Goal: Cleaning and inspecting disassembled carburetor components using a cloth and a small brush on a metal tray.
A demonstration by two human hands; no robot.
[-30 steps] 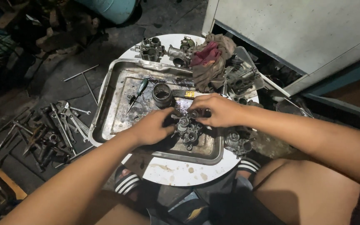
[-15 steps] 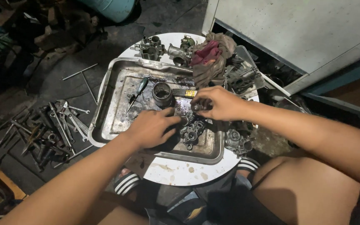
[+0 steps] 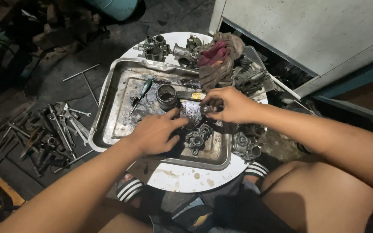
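Observation:
A dented metal tray (image 3: 109, 116) rests on a round white table (image 3: 182, 177). In it lie a grey carburettor body (image 3: 198, 137), a short metal cup (image 3: 167, 95) and a green-handled screwdriver (image 3: 142, 91). My left hand (image 3: 154, 133) lies flat in the tray, fingers spread, touching the left side of the carburettor body. My right hand (image 3: 227, 105) hovers just above and behind that body, its fingertips pinched on a small dark metal part (image 3: 206, 109).
More carburettor parts (image 3: 154, 46) and a red and brown rag (image 3: 214, 58) sit at the table's far side, another casting (image 3: 247, 146) at its right edge. Wrenches (image 3: 61, 125) lie scattered on the dark floor to the left. A grey cabinet (image 3: 307, 30) stands at right.
My right hand has lifted off the carburettor body and drawn back with a small part in its fingers. My left hand has stayed on the body, shifting slightly.

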